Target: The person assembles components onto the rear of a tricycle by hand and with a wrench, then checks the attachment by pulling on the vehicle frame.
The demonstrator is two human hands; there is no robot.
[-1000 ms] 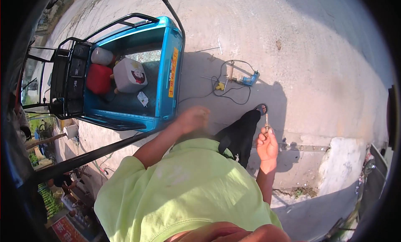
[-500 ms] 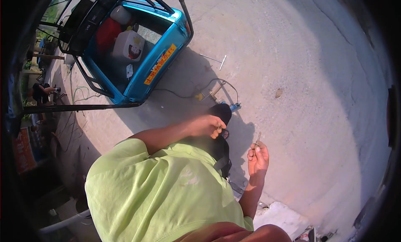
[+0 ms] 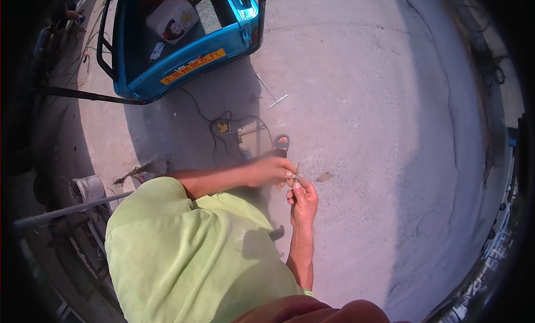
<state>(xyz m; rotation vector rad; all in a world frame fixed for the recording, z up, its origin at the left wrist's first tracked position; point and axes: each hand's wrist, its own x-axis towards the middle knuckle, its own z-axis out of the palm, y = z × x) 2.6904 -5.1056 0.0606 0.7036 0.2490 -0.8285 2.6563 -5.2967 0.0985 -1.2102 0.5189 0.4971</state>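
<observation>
My right hand (image 3: 304, 199) pinches a slim, bolt-like metal piece (image 3: 297, 170) between thumb and fingers, and the piece points up past the fingertips. Its exact kind is too small to make out. Close against it from the left comes my left hand (image 3: 270, 171), fingers curled and closed, its fingertips beside the piece. Whatever those fingers hold, if anything, is hidden. Both hands are in front of my body, above the concrete ground.
A blue cargo vehicle bed (image 3: 128, 92) carrying a white plastic container (image 3: 173, 19) stands at the far left. On the ground lie a T-shaped metal rod (image 3: 273, 94), a dark cable (image 3: 195, 103) and a yellow object (image 3: 222, 127). A grey pole (image 3: 72, 210) crosses at left.
My hands have come together, the right moving left toward the left hand with the slim piece. My body and view have shifted, so the vehicle appears farther up.
</observation>
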